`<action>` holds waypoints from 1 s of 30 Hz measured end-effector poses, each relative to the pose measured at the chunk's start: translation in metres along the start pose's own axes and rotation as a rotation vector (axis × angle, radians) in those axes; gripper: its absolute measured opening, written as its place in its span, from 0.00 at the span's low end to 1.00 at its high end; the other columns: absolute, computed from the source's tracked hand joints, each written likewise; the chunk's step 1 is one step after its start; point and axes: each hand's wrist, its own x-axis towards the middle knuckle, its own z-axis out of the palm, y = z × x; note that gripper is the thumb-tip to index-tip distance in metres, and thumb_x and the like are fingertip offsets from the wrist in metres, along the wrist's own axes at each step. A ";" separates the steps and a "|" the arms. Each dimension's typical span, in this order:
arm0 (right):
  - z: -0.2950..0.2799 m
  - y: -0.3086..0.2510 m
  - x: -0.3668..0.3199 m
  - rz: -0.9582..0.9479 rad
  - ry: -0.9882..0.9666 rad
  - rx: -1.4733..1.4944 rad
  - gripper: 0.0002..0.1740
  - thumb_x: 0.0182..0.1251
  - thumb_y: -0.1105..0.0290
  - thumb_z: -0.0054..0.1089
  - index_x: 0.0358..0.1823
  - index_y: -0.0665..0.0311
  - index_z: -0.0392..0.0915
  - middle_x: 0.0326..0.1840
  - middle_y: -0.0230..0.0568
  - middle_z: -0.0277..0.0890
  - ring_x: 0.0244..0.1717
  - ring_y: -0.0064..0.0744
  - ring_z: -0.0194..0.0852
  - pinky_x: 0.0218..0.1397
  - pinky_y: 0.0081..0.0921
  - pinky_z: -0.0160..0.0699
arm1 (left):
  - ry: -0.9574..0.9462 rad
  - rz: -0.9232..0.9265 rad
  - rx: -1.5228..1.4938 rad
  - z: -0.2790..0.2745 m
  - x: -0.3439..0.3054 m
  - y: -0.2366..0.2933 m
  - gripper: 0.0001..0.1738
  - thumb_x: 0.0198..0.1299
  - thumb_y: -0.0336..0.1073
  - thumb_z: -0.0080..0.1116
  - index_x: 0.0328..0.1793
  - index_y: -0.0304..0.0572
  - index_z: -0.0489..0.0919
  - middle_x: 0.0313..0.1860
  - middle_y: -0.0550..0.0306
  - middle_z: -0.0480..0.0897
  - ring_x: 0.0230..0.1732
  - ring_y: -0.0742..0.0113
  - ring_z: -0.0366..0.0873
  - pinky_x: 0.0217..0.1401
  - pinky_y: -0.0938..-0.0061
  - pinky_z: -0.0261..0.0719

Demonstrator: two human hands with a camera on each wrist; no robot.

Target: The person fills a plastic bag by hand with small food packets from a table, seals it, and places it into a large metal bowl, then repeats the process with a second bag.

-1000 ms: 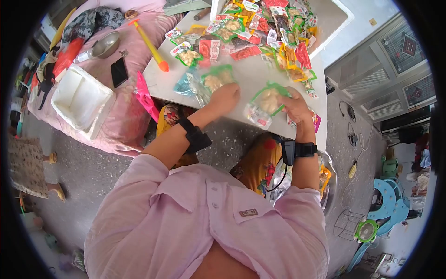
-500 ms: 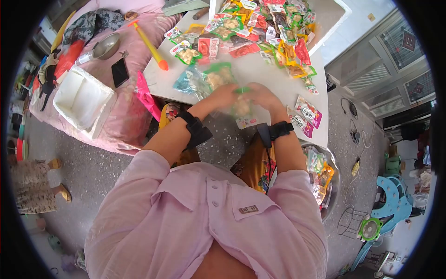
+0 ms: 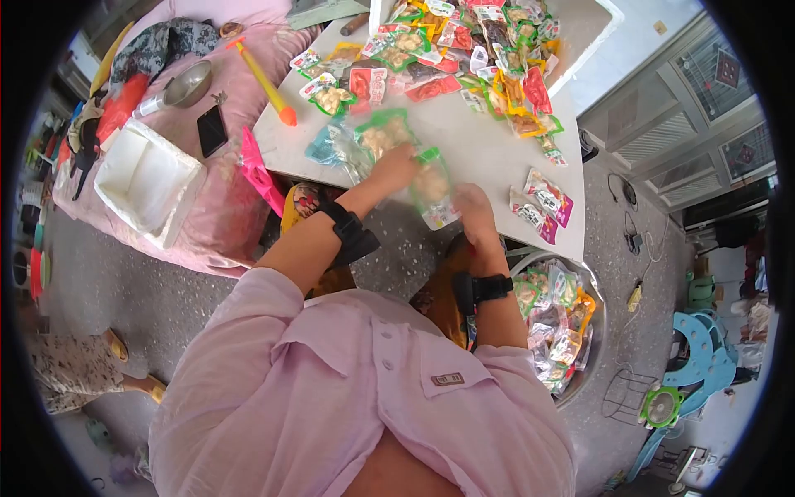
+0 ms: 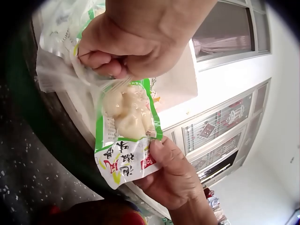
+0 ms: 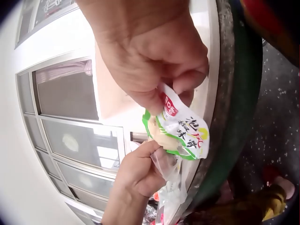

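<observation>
A green-edged food packet with pale pieces inside lies between the two hands; its white printed end faces the right hand. The left hand has curled fingers gripping clear plastic film at the packet's other end. Thumb and fingers of the right hand pinch the printed end. Beside the left hand, a larger green-edged packet and a bluish clear bag lie on the white table. How far the film covers the held packet is unclear.
Many colourful packets are heaped by a white foam box. Two purple-edged packets lie at the table's right. A metal basin of packets stands below. A pink-covered surface adjoins at left.
The packet in the right hand has moved left to the left hand. The right hand came across to it, then shifted slightly down and right. The left hand has stayed near its place.
</observation>
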 end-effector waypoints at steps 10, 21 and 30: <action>0.011 -0.008 0.013 0.089 -0.198 0.583 0.08 0.53 0.78 0.47 0.36 0.68 0.69 0.33 0.41 0.72 0.33 0.30 0.72 0.37 0.27 0.74 | -0.094 0.207 0.519 -0.023 -0.023 0.051 0.10 0.51 0.37 0.42 0.34 0.40 0.70 0.31 0.46 0.76 0.34 0.51 0.74 0.33 0.61 0.70; 0.051 0.009 0.035 -0.170 0.322 0.020 0.09 0.54 0.78 0.43 0.37 0.68 0.67 0.34 0.43 0.71 0.29 0.33 0.71 0.30 0.23 0.72 | -0.088 0.247 0.562 -0.026 -0.026 0.054 0.09 0.47 0.33 0.44 0.33 0.40 0.72 0.31 0.47 0.76 0.32 0.52 0.75 0.31 0.63 0.72; 0.034 0.003 0.031 0.250 -0.081 0.515 0.10 0.53 0.74 0.47 0.39 0.65 0.65 0.28 0.36 0.69 0.21 0.23 0.67 0.19 0.16 0.66 | -0.084 0.291 0.536 -0.027 -0.034 0.061 0.08 0.45 0.34 0.45 0.29 0.39 0.73 0.30 0.47 0.76 0.32 0.53 0.75 0.30 0.64 0.72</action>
